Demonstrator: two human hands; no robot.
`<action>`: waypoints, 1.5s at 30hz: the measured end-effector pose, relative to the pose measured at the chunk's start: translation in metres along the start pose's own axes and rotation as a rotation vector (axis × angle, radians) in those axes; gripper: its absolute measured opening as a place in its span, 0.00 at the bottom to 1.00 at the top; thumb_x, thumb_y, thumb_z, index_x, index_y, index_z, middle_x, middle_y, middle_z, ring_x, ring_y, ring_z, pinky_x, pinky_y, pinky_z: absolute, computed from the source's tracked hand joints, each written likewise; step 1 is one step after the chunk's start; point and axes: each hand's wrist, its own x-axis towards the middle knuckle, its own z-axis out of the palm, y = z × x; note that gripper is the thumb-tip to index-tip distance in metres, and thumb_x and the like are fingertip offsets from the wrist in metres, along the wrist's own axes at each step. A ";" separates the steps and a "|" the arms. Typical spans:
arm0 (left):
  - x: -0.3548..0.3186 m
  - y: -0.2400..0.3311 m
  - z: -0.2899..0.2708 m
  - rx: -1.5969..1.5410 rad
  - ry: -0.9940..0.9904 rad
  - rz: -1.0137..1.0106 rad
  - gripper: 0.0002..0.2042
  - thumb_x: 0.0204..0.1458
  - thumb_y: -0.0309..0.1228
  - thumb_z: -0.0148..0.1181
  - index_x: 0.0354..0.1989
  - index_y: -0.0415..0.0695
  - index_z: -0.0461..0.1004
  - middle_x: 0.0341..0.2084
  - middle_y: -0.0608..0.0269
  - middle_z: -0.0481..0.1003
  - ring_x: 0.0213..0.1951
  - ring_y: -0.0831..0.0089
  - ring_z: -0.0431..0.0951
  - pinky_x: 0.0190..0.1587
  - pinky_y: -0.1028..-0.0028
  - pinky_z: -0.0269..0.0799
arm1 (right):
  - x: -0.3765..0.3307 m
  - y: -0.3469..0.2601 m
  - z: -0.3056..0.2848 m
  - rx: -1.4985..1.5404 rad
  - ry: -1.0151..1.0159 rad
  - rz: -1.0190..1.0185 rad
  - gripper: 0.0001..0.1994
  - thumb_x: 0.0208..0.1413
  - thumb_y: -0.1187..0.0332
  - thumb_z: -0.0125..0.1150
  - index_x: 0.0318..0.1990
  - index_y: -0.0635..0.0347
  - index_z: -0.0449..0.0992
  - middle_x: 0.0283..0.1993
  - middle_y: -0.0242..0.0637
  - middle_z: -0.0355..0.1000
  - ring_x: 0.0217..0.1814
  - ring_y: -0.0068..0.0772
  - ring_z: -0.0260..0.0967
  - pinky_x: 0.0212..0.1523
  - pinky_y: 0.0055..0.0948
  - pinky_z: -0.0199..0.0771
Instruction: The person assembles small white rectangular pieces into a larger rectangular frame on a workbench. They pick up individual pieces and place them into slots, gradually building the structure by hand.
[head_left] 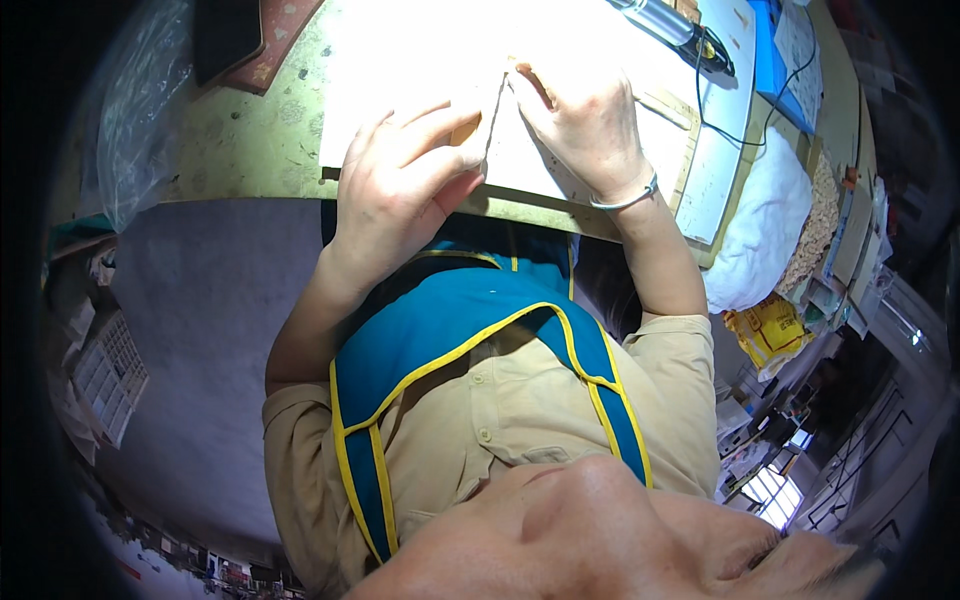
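A thin, dark, slightly crooked strip (pixel 496 112) runs between my two hands over a brightly lit white work surface (pixel 420 50). Thumb and fingers of my left hand (pixel 405 180) close at its lower end, near the table's front edge. At its upper end my right hand (pixel 590 120), with a bracelet on the wrist, pinches with thumb and forefinger. Glare washes out the fingertips, and the exact kind of strip cannot be made out. A small tan patch (pixel 464 130) shows between the left fingers; what it is stays unclear.
At the far right lies a silver-and-black handheld tool (pixel 680 30) with a black cable (pixel 735 138). A white bundle (pixel 765 235) and a yellow packet (pixel 768 332) sit along the right side. Far left are clear plastic sheeting (pixel 145 120) and a dark flat object (pixel 226 38).
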 end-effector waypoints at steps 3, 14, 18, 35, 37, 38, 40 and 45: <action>0.000 0.001 -0.001 0.010 -0.008 -0.007 0.11 0.47 0.26 0.75 0.40 0.47 0.83 0.54 0.58 0.81 0.61 0.57 0.77 0.60 0.58 0.69 | 0.004 -0.001 0.000 0.016 0.054 -0.003 0.13 0.57 0.63 0.73 0.47 0.56 0.86 0.28 0.38 0.80 0.27 0.32 0.79 0.31 0.29 0.80; 0.002 0.001 -0.002 -0.005 -0.013 -0.004 0.09 0.48 0.27 0.74 0.39 0.46 0.83 0.53 0.57 0.81 0.60 0.56 0.78 0.60 0.57 0.69 | 0.012 -0.003 0.002 0.049 0.099 -0.001 0.09 0.57 0.65 0.72 0.41 0.59 0.84 0.28 0.39 0.79 0.27 0.35 0.80 0.30 0.29 0.80; 0.001 0.001 -0.001 0.002 -0.015 -0.016 0.10 0.48 0.27 0.74 0.39 0.46 0.84 0.53 0.57 0.81 0.60 0.56 0.77 0.60 0.57 0.69 | 0.013 -0.002 0.003 0.101 0.115 0.005 0.08 0.57 0.65 0.72 0.39 0.60 0.85 0.28 0.39 0.80 0.27 0.35 0.80 0.30 0.28 0.80; 0.004 0.004 0.001 0.021 0.015 0.001 0.09 0.47 0.27 0.73 0.37 0.48 0.82 0.51 0.60 0.81 0.58 0.58 0.78 0.59 0.56 0.70 | -0.047 0.058 -0.043 0.361 0.402 0.291 0.05 0.55 0.81 0.69 0.39 0.65 0.82 0.31 0.31 0.73 0.26 0.20 0.61 0.28 0.21 0.64; 0.004 0.005 0.001 0.034 -0.002 -0.008 0.09 0.47 0.27 0.74 0.37 0.48 0.82 0.52 0.59 0.81 0.58 0.58 0.78 0.59 0.56 0.69 | -0.063 0.058 -0.047 0.371 0.338 0.356 0.06 0.55 0.81 0.69 0.39 0.65 0.82 0.32 0.31 0.73 0.26 0.19 0.61 0.29 0.20 0.64; 0.004 0.004 0.001 0.029 -0.005 -0.006 0.09 0.48 0.28 0.74 0.37 0.48 0.82 0.52 0.59 0.81 0.58 0.58 0.79 0.59 0.56 0.69 | -0.069 0.056 -0.048 0.382 0.306 0.387 0.06 0.54 0.81 0.69 0.39 0.65 0.82 0.32 0.31 0.73 0.26 0.19 0.61 0.29 0.20 0.65; 0.003 0.004 0.000 0.031 -0.014 -0.008 0.09 0.49 0.28 0.74 0.37 0.48 0.82 0.52 0.59 0.81 0.58 0.58 0.79 0.59 0.56 0.69 | -0.074 0.050 -0.043 0.385 0.281 0.410 0.06 0.52 0.78 0.72 0.37 0.64 0.81 0.34 0.34 0.74 0.29 0.23 0.67 0.31 0.22 0.67; 0.007 0.004 -0.001 0.016 -0.016 -0.001 0.09 0.48 0.28 0.75 0.38 0.48 0.82 0.52 0.59 0.82 0.57 0.57 0.79 0.59 0.57 0.69 | -0.052 0.040 -0.028 0.222 0.271 0.219 0.06 0.53 0.72 0.72 0.36 0.62 0.81 0.35 0.40 0.77 0.35 0.39 0.75 0.40 0.35 0.73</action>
